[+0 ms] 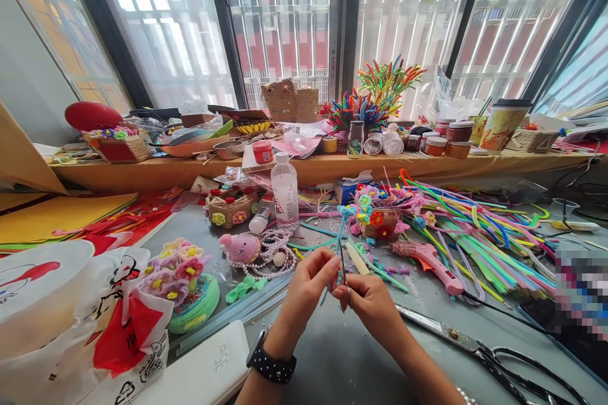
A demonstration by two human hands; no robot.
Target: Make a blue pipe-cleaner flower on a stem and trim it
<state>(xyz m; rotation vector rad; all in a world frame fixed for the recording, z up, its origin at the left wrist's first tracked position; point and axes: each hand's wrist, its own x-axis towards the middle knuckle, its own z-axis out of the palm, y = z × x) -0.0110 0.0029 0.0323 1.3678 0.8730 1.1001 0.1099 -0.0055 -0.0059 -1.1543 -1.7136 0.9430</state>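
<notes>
My left hand (316, 275), with a dark polka-dot watch on its wrist, pinches light blue pipe cleaner stems (340, 234). Blue pipe cleaner petals (346, 210) top the stems, and the tails poke out below my fingers. Close beside it, my right hand (375, 304) is closed around small scissors (342, 259). Their thin blades point up along the stems; whether they touch them I cannot tell. Just behind my hands lie a cream-coloured stick (357, 258) and bits of purple and teal pipe cleaner. A pink glue gun (430, 262) rests to the right.
Large black-handled scissors (475, 345) lie at front right, near a phone (565, 335). Pipe cleaner bundles (494, 253) spread behind. On the left are a white power bank (209, 367), a flower pot craft (194, 304) and a plastic bag (128, 329). A bottle (285, 193) stands mid-table.
</notes>
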